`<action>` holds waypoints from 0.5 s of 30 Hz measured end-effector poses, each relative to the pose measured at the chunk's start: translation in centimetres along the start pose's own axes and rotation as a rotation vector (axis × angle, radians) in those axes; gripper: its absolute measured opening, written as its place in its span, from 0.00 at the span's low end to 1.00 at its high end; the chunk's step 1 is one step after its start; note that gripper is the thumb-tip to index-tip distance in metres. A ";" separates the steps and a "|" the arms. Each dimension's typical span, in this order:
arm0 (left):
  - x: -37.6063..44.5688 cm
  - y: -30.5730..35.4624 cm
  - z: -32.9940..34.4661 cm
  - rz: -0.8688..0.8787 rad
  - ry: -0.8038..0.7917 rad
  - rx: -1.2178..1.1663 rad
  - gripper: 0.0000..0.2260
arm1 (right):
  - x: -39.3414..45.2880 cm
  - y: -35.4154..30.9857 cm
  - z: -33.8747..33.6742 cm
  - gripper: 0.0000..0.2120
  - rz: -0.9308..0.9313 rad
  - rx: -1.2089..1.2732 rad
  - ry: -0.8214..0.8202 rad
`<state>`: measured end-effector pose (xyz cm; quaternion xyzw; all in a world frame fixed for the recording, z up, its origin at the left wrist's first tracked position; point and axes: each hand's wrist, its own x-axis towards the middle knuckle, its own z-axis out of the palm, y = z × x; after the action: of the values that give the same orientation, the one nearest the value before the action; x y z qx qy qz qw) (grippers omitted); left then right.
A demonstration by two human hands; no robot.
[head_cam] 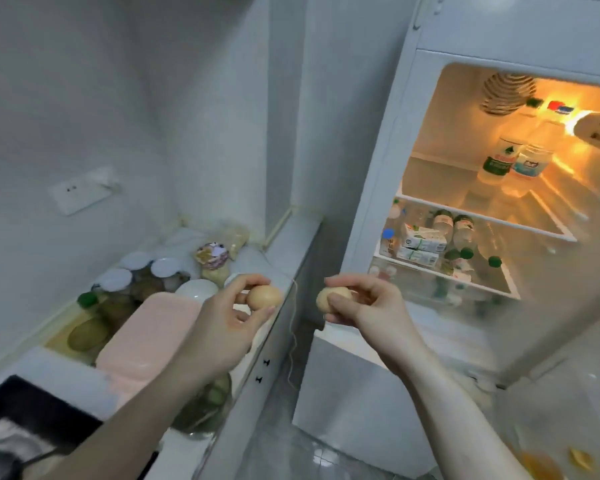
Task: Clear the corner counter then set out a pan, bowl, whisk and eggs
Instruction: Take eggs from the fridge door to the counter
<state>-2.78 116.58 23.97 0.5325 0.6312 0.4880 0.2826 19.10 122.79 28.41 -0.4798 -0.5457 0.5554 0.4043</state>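
Note:
My left hand (227, 315) pinches a brown egg (264, 296) between thumb and fingers, above the front edge of the corner counter (286, 252). My right hand (368, 304) grips a second brown egg (329, 296) in front of the open fridge (499, 188). The two eggs are apart, about a hand's width between them. A white bowl (196, 289) sits on the counter just behind my left hand. No pan or whisk is in view.
The counter holds a pink cloth (149, 336), several lidded jars (142, 271), a snack bag (211, 254) and a green fruit (85, 336). Lit fridge shelves carry bottles and cartons (421, 242). A wall socket (84, 190) is at left, and a dark hob (21, 407) at bottom left.

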 end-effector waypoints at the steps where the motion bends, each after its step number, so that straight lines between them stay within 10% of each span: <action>1: -0.6 -0.5 -1.0 -0.026 0.049 -0.007 0.13 | 0.8 0.4 1.2 0.08 0.011 0.005 -0.062; 15: -18.0 -4.5 -9.0 -0.445 0.666 0.178 0.14 | 1.3 5.4 17.3 0.07 0.312 0.038 -0.853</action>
<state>-7.50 96.87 20.15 0.2183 0.8277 0.5042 0.1144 2.32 119.88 21.93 -0.2772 -0.5743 0.7677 0.0635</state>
